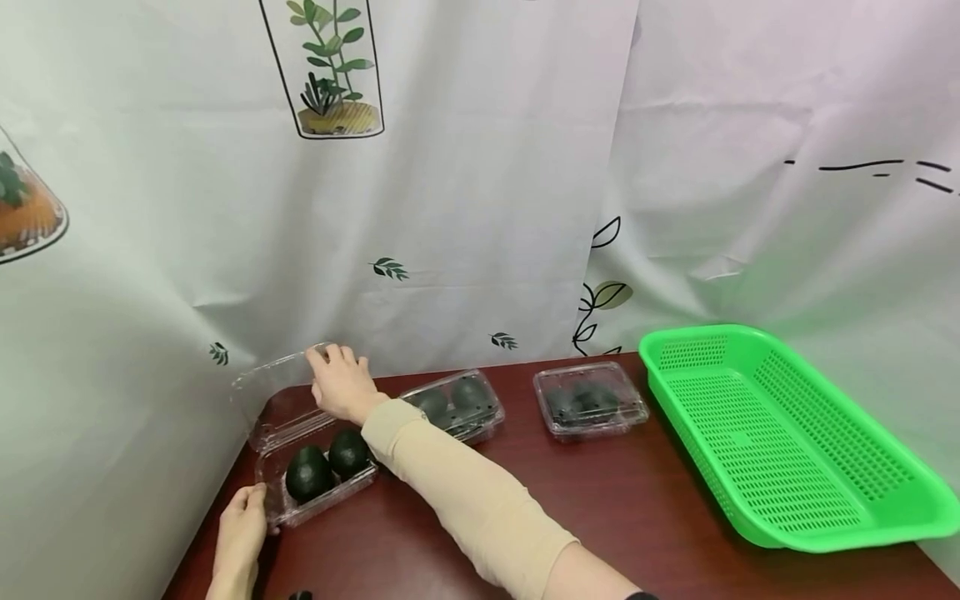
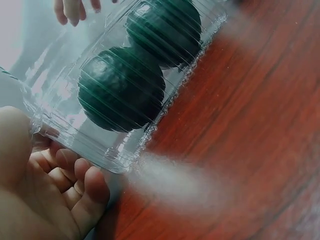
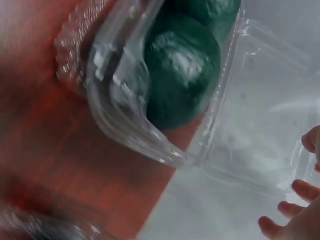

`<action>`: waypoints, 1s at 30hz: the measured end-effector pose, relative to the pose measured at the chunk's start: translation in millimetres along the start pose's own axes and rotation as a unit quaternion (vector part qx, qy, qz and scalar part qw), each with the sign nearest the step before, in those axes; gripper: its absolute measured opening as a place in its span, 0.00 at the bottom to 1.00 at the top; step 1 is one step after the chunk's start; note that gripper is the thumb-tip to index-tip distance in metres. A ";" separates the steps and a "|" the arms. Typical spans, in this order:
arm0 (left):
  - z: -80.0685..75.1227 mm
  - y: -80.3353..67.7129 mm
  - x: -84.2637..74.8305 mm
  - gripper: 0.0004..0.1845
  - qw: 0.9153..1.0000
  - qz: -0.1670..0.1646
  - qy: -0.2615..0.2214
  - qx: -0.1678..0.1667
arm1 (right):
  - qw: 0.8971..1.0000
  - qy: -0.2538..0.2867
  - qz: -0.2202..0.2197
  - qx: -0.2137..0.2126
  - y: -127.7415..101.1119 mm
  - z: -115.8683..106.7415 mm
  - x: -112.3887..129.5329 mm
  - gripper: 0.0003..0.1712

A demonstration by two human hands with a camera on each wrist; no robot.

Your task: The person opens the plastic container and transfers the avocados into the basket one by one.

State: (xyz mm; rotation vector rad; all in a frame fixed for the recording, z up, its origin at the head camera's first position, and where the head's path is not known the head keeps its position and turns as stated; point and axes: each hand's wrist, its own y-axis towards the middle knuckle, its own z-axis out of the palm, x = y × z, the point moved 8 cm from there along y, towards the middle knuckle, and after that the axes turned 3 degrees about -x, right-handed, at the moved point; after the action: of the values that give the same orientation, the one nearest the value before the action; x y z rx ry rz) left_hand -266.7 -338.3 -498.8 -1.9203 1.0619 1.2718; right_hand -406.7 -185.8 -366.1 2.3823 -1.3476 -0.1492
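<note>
A clear plastic clamshell container [image 1: 324, 505] stands at the table's left with its lid [image 1: 273, 385] raised toward the wall. Inside lie two dark green avocados [image 1: 309, 473], side by side. My left hand [image 1: 242, 532] grips the container's near left end; in the left wrist view its thumb is at the rim and its fingers [image 2: 92, 187] curl under the end wall. At the lid's upper right edge, my right hand [image 1: 343, 385] holds the lid with bent fingers. The right wrist view shows those fingertips [image 3: 302, 190] at the edge of the clear lid [image 3: 255, 125].
Two closed clamshell containers with dark fruit stand farther back, one in the middle [image 1: 491, 421] and one to the right [image 1: 592, 429]. A big green plastic basket [image 1: 693, 454] takes up the table's right side. A patterned white curtain [image 1: 480, 200] hangs behind.
</note>
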 end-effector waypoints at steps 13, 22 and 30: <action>6.5 2.6 -0.3 0.24 0.999 -0.021 0.017 0.018 | 0.997 0.041 -0.067 0.028 -30.5 5.0 12.3 0.23; -4.0 4.2 -1.7 0.25 0.999 -0.030 0.013 -0.006 | 0.989 0.045 -0.111 0.081 -50.9 9.8 51.1 0.22; -3.8 2.3 1.5 0.24 0.999 -0.044 -0.012 -0.005 | 0.982 0.064 -0.089 0.152 -70.1 28.7 69.0 0.25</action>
State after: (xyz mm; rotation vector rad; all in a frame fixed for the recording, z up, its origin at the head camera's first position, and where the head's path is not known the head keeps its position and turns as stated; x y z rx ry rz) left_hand -266.7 -343.1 -499.0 -1.9327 0.9503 1.2503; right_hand -322.2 -220.2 -412.8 2.7120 -1.1650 0.1719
